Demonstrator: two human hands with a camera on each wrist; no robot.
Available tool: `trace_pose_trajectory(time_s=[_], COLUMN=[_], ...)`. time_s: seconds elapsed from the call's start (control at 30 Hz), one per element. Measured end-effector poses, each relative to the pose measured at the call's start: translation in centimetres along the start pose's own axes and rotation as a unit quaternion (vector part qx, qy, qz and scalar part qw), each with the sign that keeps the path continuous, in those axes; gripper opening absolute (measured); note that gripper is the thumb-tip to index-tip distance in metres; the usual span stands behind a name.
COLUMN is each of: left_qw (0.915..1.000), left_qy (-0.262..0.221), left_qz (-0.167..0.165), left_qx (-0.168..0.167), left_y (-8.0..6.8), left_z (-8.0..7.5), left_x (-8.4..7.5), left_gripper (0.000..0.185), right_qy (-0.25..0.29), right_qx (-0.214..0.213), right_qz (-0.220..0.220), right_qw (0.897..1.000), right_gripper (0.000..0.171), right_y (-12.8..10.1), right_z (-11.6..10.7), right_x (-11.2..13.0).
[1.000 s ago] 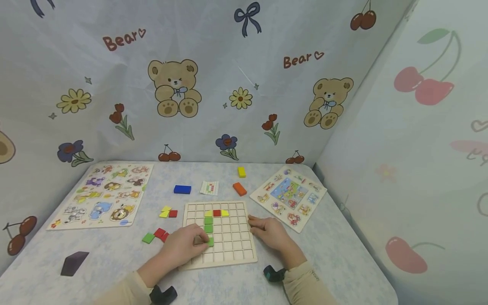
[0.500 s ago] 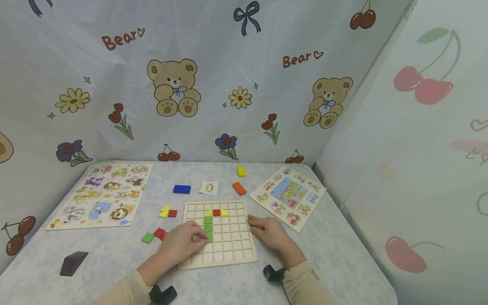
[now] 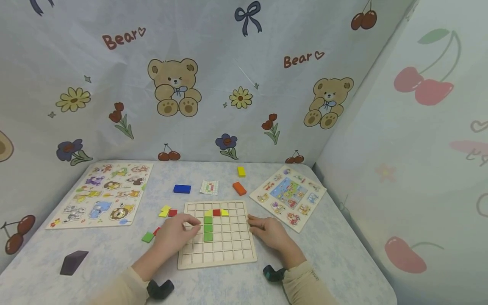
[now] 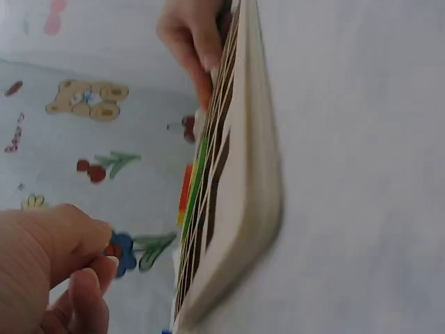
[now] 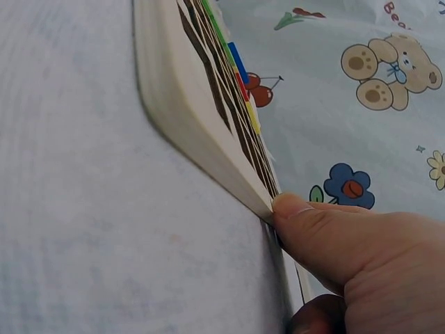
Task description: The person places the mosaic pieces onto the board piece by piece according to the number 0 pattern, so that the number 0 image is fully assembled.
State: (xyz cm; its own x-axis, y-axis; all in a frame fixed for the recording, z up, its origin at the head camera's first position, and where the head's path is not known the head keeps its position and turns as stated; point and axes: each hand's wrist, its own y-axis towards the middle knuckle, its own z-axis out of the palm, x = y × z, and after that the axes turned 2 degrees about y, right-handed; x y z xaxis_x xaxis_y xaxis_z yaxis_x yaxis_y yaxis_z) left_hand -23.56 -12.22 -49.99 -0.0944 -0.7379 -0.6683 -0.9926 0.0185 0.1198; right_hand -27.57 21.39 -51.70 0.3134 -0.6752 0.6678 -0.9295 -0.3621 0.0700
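Observation:
A wooden grid board (image 3: 232,243) lies flat on the table. Along its upper part run a red square tile (image 3: 217,212) and two yellow tiles, with several green tiles (image 3: 208,228) in a column below. My left hand (image 3: 173,233) hovers over the board's left side, thumb and index finger a little apart. In the left wrist view its fingers (image 4: 90,240) are loosely bent and hold nothing visible. My right hand (image 3: 272,233) holds the board's right edge; the right wrist view shows the thumb (image 5: 306,219) against that edge, the other fingers partly hidden.
Loose yellow tiles (image 3: 164,211), a green tile (image 3: 148,237) and red tiles lie left of the board. Behind it are a blue block (image 3: 182,189), a pattern card (image 3: 209,187), an orange block (image 3: 239,188) and a yellow block (image 3: 241,171). Picture puzzles (image 3: 101,195) flank both sides.
The lowest green tile has moved up against the green tiles above it. My left hand has let go of it and shifted left and up. The right hand stays put.

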Motion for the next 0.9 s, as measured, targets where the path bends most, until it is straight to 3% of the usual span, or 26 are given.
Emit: trace_pose_trajectory(time_s=[0.17,0.3,0.53,0.9], left_qw=[0.9955,0.9919,0.9912,0.9901], left_qy=[0.042,0.069,0.072,0.078], left_qz=[-0.051,-0.086,-0.11,-0.113], left_qx=[-0.068,-0.064,-0.019,-0.027], left_y=[1.5,2.4,3.3,3.7], left_z=[-3.6,-5.2,-4.8,-4.1], left_x=[2.6,4.9,7.1,7.8], left_gripper=[0.027,0.034,0.04,0.039], right_qy=[0.002,0.0,0.004,0.007], right_qx=[0.0,-0.001,-0.002,-0.001], right_qz=[0.004,0.005,0.006,0.0], right_qw=[1.0,1.0,1.0,1.0], right_gripper=[0.033,0.033,0.033,0.032], right_y=[0.1,0.0,-0.1,0.1], right_z=[0.1,0.1,0.1,0.1], right_x=[0.0,-0.1,-0.1,-0.3])
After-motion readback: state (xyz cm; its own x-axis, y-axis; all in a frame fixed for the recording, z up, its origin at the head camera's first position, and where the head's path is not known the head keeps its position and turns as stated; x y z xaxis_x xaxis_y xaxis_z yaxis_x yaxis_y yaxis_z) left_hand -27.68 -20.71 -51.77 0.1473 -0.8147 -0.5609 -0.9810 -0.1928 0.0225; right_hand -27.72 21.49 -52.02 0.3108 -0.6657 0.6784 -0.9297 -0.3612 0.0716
